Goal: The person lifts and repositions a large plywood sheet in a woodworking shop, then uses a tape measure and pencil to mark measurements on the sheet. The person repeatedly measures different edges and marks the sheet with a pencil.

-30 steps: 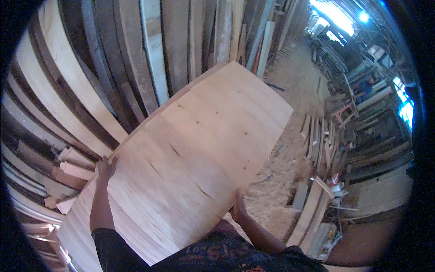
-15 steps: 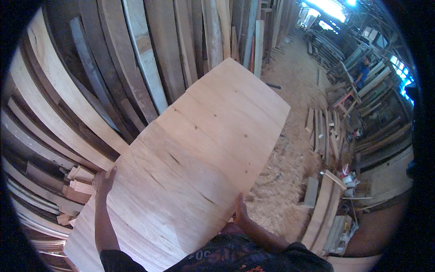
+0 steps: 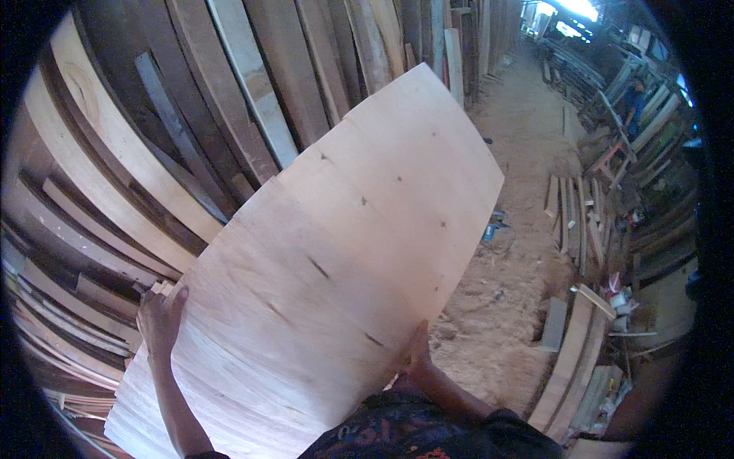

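A large pale wooden panel (image 3: 329,245), made of joined boards with several dark knots and marks, slants across the middle of the view. My left hand (image 3: 162,315) is closed on its left edge, the thumb over the top face and the other fingers at the edge. On the opposite long edge, close to my body, my right hand (image 3: 417,350) grips the panel, with its fingers mostly hidden underneath. The far end of the panel is lifted off the floor, while its near end runs down past my left forearm.
Tall planks (image 3: 283,69) lean along the left side. Sawdust covers the floor (image 3: 520,138). Beyond the panel's right edge lies a blue tool (image 3: 492,228). Timber pieces (image 3: 569,214) and long boards (image 3: 569,352) lie at right. A person in blue (image 3: 633,107) is at far right.
The panel's far end has risen and shifted right in view, still held by both hands. The surroundings have moved rightward in the picture, and the blue tool shows more fully.
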A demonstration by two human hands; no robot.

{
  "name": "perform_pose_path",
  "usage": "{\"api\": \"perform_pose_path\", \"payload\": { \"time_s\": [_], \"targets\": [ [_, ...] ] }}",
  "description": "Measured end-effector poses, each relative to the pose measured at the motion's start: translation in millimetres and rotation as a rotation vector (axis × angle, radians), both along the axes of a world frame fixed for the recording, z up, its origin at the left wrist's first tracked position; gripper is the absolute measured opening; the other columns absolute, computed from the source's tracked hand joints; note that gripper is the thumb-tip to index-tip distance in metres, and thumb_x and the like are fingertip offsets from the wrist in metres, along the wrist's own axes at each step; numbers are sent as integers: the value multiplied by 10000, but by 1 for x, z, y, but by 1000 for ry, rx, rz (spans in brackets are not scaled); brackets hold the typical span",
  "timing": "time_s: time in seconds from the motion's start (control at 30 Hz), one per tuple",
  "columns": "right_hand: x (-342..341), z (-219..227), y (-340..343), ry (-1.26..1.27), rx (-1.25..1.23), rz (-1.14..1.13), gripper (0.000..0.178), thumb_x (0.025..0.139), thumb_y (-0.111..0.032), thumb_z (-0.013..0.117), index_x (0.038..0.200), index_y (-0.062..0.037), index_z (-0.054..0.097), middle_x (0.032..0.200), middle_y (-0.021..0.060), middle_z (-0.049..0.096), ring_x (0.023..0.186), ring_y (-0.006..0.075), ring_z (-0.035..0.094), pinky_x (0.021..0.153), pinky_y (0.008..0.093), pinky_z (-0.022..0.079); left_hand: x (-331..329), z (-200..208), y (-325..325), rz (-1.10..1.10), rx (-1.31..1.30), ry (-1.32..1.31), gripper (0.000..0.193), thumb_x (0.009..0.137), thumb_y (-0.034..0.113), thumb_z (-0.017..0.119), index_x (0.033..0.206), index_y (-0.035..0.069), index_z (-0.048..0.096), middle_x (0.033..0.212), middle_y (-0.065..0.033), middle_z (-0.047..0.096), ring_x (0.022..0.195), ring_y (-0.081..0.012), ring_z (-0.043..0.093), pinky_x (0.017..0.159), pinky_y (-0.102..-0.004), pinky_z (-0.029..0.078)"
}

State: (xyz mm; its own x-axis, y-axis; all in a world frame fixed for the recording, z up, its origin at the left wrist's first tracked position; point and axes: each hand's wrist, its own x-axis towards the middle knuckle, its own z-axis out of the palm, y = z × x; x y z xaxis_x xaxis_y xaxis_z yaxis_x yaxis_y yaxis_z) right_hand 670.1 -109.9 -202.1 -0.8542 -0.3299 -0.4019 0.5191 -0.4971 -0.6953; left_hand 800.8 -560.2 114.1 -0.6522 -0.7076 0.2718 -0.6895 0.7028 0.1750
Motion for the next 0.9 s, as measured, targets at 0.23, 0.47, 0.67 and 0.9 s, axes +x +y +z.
{"api": "perform_pose_path", "payload": {
  "time_s": [0.23, 0.47, 0.67, 0.9],
  "targets": [
    [-18, -33, -55, -182, 14, -74, 847, 1012, -717, 299, 1603, -111, 258, 1659, 123, 279, 1493, 333, 319, 1226, 483, 241, 23, -4, 2, -61, 14, 173, 464, 813, 287, 849, 696, -81, 590, 725, -151, 532, 686, -312, 514, 651, -468, 401],
    [-40, -57, -93, -180, 7, -172, 853, 1009, -716, 329, 1598, -102, 269, 1630, 126, 336, 1470, 336, 344, 1215, 481, 266, 70, -7, 13, -68, 74, 51, 570, 860, 495, 778, 812, -24, 547, 672, -113, 423, 674, -266, 396, 641, -431, 357],
    [-52, -83, -91, -26, -72, -146, 843, 1015, -698, 350, 1589, -85, 284, 1619, 126, 353, 1464, 324, 348, 1216, 469, 264, 80, -51, 48, -87, -285, 205, 744, 931, 698, 582, 738, -16, 508, 531, -65, 412, 470, -193, 449, 475, -369, 333],
    [-76, -65, -76, 95, -96, -109, 853, 1014, -700, 354, 1588, -73, 282, 1613, 122, 360, 1463, 310, 346, 1217, 452, 265, 130, -78, 67, 4, -139, 321, 580, 1023, 471, 533, 782, -56, 564, 555, -126, 465, 494, -218, 419, 486, -398, 307]
  ]
}}
